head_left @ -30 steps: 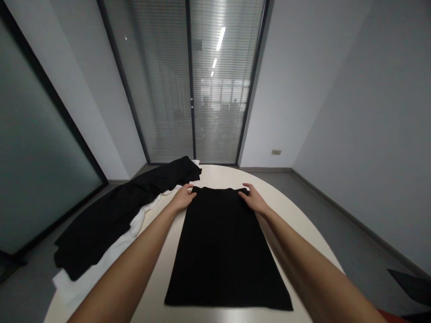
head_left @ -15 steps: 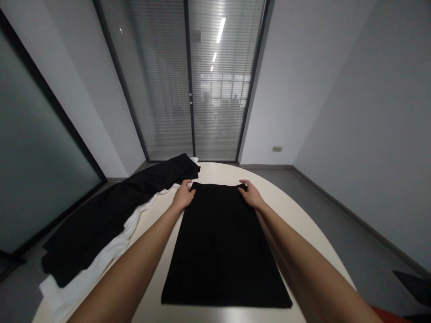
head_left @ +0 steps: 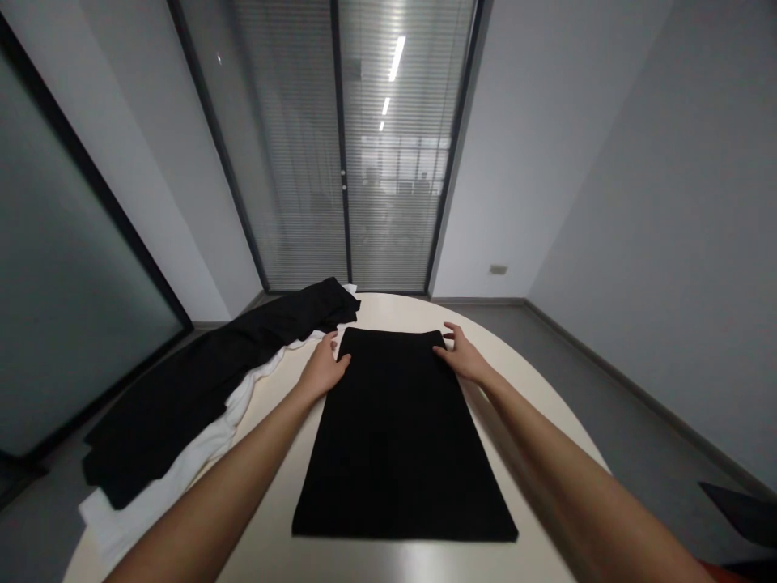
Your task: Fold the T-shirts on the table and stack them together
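Observation:
A black garment, shaped like a skirt [head_left: 397,437], lies flat on the table with its narrow end at the far side and its wide end toward me. My left hand [head_left: 324,368] is at its upper left edge, thumb tip on the cloth, fingers apart and outside the edge. By the upper right edge is my right hand [head_left: 462,355], thumb touching or just over the cloth and fingers spread beyond the corner. Neither hand grips the cloth.
The round cream table [head_left: 540,397] carries a heap on its left side: black clothing [head_left: 206,372] over white clothing [head_left: 200,445]. A glass partition with blinds [head_left: 394,219] stands beyond. A dark object [head_left: 737,510] shows at lower right.
Both hands have let go of the garment's far corners and moved slightly outward and apart. The garment lies flat, its near edge slightly higher in view.

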A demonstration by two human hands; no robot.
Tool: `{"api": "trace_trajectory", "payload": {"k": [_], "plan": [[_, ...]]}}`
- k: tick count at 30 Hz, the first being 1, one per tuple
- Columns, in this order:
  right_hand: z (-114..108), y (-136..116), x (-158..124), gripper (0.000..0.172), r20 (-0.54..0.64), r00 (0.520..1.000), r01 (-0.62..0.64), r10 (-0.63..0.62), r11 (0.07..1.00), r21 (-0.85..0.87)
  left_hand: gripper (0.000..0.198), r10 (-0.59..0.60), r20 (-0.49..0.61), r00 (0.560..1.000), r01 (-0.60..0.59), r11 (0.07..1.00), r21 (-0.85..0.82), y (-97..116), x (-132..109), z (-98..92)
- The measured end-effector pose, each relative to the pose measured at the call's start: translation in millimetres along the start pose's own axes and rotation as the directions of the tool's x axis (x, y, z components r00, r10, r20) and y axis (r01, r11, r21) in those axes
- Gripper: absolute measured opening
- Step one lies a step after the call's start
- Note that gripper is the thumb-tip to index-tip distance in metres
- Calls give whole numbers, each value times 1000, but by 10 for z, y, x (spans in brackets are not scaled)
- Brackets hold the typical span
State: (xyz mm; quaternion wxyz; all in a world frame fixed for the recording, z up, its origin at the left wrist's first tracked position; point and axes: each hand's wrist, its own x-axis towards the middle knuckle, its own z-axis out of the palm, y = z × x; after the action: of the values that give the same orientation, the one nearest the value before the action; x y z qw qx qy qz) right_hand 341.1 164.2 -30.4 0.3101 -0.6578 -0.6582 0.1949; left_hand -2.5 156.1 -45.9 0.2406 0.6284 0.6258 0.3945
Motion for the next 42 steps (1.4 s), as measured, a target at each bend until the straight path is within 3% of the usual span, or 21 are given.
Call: {"api": "trace_trajectory", "payload": {"k": [7, 10, 12, 14, 17, 21, 24, 26, 28, 30, 33, 35, 37, 42], "plan": [[-150, -118, -474, 60, 76, 997, 48, -33, 977, -207, 51, 53, 197, 979, -109, 952, 287, 97, -513, -326], [-212, -200, -659, 54, 128, 988, -63, 93, 973, -220, 47, 21, 294, 956, -102, 959, 265, 145, -695, -474], [-287, -250, -789, 54, 231, 959, -125, 164, 977, -175, 56, 21, 418, 908, -94, 984, 154, 168, -826, -606], [-393, -288, -925, 61, 387, 905, -153, 174, 985, -84, 76, 5, 584, 812, -31, 999, 35, 199, -946, -766], [-581, -321, -1122, 83, 595, 799, -147, 84, 987, 58, 103, -103, 787, 608, 117, 992, 39, 268, -1066, -1002], [-791, -343, -1308, 121, 739, 674, -162, -1, 975, 150, 125, -165, 888, 429, 186, 978, 92, 341, -1114, -1169], [-863, -383, -1372, 139, 860, 510, -237, 0, 961, 141, 130, -189, 938, 291, 191, 972, 137, 375, -1134, -1180], [-864, -432, -1390, 138, 917, 398, -258, 0, 960, 112, 123, -195, 955, 222, 160, 974, 161, 397, -1147, -1171], [-839, -485, -1398, 120, 947, 320, -243, -2, 966, 84, 106, -181, 962, 204, 127, 979, 158, 414, -1152, -1165], [-814, -517, -1398, 94, 956, 292, -214, -17, 973, 83, 78, -147, 959, 240, 116, 986, 122, 415, -1146, -1169], [-822, -503, -1394, 60, 937, 339, -200, -80, 967, 155, 50, -106, 953, 284, 140, 988, 68, 381, -1122, -1193], [-862, -476, -1397, 47, 897, 420, -200, -137, 950, 239, 44, -104, 959, 263, 162, 985, 62, 345, -1109, -1216], [-903, -459, -1409, 46, 868, 461, -200, -184, 931, 304, 43, -117, 964, 238, 180, 981, 75, 318, -1101, -1238], [-865, -436, -1477, 60, 902, 394, -244, -175, 926, 286, 39, -132, 970, 206, 163, 982, 100, 363, -1109, -1244]]}}
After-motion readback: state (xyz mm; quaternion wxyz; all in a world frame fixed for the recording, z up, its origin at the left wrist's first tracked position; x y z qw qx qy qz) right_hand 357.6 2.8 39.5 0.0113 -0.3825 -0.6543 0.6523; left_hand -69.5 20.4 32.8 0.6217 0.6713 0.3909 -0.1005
